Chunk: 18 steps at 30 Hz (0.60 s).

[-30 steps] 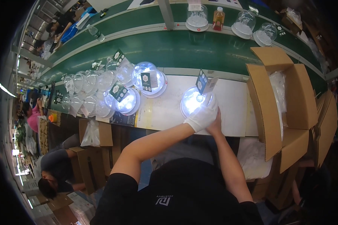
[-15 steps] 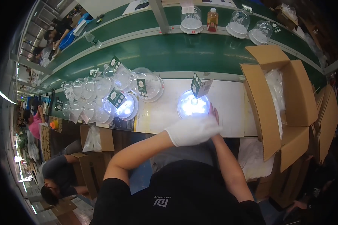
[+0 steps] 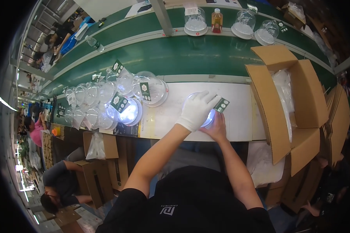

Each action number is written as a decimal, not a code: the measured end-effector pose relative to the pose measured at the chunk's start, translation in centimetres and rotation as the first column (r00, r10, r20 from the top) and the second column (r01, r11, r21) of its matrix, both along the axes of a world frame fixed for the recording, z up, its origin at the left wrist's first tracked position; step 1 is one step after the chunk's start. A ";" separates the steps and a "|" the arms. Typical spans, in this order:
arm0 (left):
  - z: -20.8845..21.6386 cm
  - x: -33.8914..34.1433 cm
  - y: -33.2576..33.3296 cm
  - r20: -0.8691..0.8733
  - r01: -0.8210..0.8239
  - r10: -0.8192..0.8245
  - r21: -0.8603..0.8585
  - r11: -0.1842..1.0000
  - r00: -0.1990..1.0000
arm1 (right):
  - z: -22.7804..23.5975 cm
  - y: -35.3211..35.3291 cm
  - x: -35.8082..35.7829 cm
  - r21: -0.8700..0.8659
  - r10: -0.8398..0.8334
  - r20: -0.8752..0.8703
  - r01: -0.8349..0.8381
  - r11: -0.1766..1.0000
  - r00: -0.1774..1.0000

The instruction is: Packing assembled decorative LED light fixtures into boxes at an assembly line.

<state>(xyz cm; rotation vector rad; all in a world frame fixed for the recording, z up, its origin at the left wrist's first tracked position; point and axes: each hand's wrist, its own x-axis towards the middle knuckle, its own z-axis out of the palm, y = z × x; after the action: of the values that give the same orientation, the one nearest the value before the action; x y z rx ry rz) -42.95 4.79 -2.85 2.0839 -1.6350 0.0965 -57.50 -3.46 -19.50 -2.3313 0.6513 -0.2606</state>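
On the white work surface a clear dome lamp (image 3: 210,119) glows bluish-white, mostly covered by my left hand (image 3: 197,110). That hand wears a white glove and is closed over the dome's top. My bare right hand (image 3: 218,129) grips the lamp's base at its near right side; some of its fingers are hidden. A green printed tag (image 3: 221,105) sticks out beside my left fingertips. To the left stands another lit dome lamp (image 3: 129,112) with a green tag, next to a larger unlit clear dome (image 3: 156,93).
Several clear domes (image 3: 92,93) crowd the left end. At right stands an open cardboard box (image 3: 270,112) with plastic bags inside. Behind runs a green conveyor belt (image 3: 190,58); domes and an amber bottle (image 3: 217,22) stand on the ledge beyond. A co-worker (image 3: 60,178) bends at lower left.
My gloved left hand has moved up from in front of the lamp onto its dome. My right hand has come to the base's near right side. The tag now leans to the right.
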 end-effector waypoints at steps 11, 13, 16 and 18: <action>-0.1 0.6 5.3 -0.212 0.238 -0.238 -0.026 0.971 0.948 | 0.7 0.2 -0.6 0.018 0.026 0.222 -0.030 0.999 0.975; -1.1 0.4 4.3 -0.221 0.153 -0.201 -0.218 0.964 0.954 | -0.7 -0.1 -0.7 -0.051 0.008 0.152 0.000 0.999 0.988; -1.6 0.5 3.3 -0.240 0.041 -0.142 -0.381 0.924 0.960 | -0.7 0.2 -0.6 0.026 0.041 0.167 -0.046 0.999 0.985; -1.3 0.6 2.2 -0.157 -0.105 0.067 -0.249 0.963 0.985 | -2.3 -0.6 -0.5 -0.068 0.112 0.083 -0.107 0.992 0.990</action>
<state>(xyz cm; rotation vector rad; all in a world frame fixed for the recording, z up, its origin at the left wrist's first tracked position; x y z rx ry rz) -42.40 7.00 -4.12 1.9159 -1.3669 0.1696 -58.05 -4.02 -21.75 -2.3924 0.4774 -0.3340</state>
